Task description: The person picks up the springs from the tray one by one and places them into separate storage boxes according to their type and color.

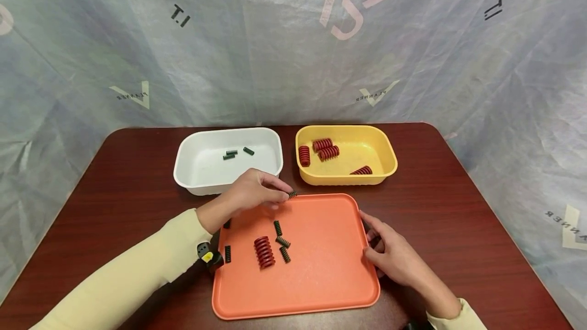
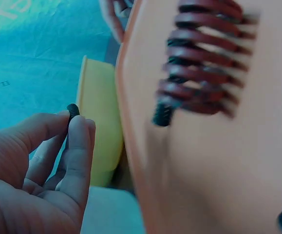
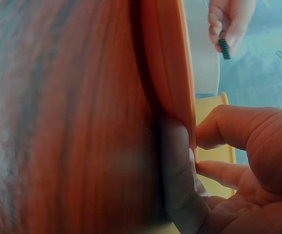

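Wood-grained table [image 1: 440,202]; coiled spring [image 1: 292,194] in pinch of left hand [image 1: 256,191], smooth tray [image 1: 330,279] in grip of right hand [image 1: 393,253]

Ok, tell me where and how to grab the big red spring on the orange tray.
The red spring is probably best pinched across its middle coils, from above and slightly left: it lies on its side, length running roughly near to far on the orange tray, and small dark springs sit close by its right.
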Demonstrator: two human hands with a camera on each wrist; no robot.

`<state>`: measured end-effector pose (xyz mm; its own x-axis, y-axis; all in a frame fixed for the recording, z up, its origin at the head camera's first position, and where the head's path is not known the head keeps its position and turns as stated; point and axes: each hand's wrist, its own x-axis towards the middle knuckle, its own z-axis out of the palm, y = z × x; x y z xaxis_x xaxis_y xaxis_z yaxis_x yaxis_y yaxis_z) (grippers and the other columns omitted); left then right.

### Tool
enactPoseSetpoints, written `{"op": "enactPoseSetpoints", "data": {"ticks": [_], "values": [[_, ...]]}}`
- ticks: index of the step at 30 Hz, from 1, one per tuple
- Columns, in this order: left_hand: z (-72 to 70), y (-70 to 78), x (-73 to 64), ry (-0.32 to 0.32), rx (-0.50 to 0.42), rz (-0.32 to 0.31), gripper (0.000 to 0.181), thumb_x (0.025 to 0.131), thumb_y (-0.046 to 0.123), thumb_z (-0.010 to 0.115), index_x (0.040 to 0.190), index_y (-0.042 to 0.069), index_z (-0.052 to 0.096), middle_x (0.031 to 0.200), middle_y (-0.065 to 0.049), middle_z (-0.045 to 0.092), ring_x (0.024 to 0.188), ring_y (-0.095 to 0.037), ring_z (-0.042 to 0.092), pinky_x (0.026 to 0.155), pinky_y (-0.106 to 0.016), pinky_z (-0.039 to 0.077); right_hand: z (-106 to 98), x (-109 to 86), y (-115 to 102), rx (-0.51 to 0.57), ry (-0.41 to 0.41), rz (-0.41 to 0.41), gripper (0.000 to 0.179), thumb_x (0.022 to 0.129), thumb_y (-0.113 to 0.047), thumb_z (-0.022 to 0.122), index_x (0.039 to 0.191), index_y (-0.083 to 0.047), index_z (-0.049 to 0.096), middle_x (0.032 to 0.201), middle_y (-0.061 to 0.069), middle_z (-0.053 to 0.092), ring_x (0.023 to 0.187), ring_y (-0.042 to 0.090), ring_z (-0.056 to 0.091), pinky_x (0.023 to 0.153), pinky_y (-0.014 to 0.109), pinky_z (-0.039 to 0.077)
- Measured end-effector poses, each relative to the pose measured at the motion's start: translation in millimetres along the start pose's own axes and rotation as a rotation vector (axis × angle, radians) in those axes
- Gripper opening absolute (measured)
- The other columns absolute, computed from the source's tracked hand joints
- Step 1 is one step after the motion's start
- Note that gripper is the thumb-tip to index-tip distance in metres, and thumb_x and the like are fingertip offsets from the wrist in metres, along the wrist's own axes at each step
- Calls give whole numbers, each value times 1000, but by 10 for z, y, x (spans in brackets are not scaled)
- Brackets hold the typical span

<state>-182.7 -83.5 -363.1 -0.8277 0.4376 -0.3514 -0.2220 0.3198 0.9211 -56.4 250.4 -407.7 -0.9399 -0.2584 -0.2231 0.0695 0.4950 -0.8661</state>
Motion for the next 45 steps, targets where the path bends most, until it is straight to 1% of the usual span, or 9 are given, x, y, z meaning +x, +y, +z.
{"op": "enactPoseSetpoints", "data": {"ticks": [6,13,17,19,22,25,30,35,45], "values": [[-231,110,-16,41,-37,7,22,90,6,80,112,1,79,101,-10,76,83,-21,74,84,-41,63,2,1,6,-4,2,-2,77,92,6,65,161,-9,32,107,17,53,64,19,63,42,36,57],[-657,181,-32,87,-38,24,30,96,7,73,123,-6,71,111,-13,75,98,-26,74,89,-40,61,7,0,1,4,8,0,78,91,6,65,161,-9,33,107,17,54,62,19,64,42,36,57],[-871,202,-52,115,-37,4,34,98,10,72,128,-5,69,120,-18,72,101,-24,74,90,-37,61,8,0,-3,-3,11,5,78,91,6,65,160,-9,33,107,17,54,62,19,64,42,36,57],[-958,199,-57,123,-52,0,37,99,10,71,131,-7,66,124,-20,70,99,-19,73,91,-36,60,9,-2,-3,-6,12,7,77,91,6,65,160,-9,33,107,16,55,63,18,64,42,36,57],[-1068,188,-50,133,-79,-6,41,99,8,70,135,-10,62,125,-18,69,97,-13,73,90,-33,60,8,-3,-4,-9,12,11,77,92,6,65,160,-9,34,107,16,55,63,18,63,42,36,57],[-1170,165,-12,139,-97,-21,43,100,7,70,137,-11,59,122,-14,71,97,-12,73,89,-31,60,7,-3,-5,-14,13,17,77,91,6,65,160,-9,34,107,16,55,63,19,63,42,36,57],[-1362,116,75,130,-93,-78,42,102,6,66,140,-10,57,118,-9,71,97,-13,73,94,-34,58,5,3,-14,-25,15,25,77,91,6,66,160,-10,35,107,16,55,66,19,63,42,35,57],[-1540,69,164,102,-73,-142,45,102,5,65,143,-11,53,124,-9,69,94,-12,73,98,-37,56,-1,6,-28,-31,11,32,77,92,5,66,160,-10,34,106,16,55,67,20,63,43,35,57],[-1737,13,350,93,-15,-275,47,100,6,68,142,-10,54,120,-11,69,97,-15,73,98,-35,56,1,8,-26,-29,5,14,78,92,6,66,161,-9,33,105,16,55,66,19,64,43,36,57]]}}
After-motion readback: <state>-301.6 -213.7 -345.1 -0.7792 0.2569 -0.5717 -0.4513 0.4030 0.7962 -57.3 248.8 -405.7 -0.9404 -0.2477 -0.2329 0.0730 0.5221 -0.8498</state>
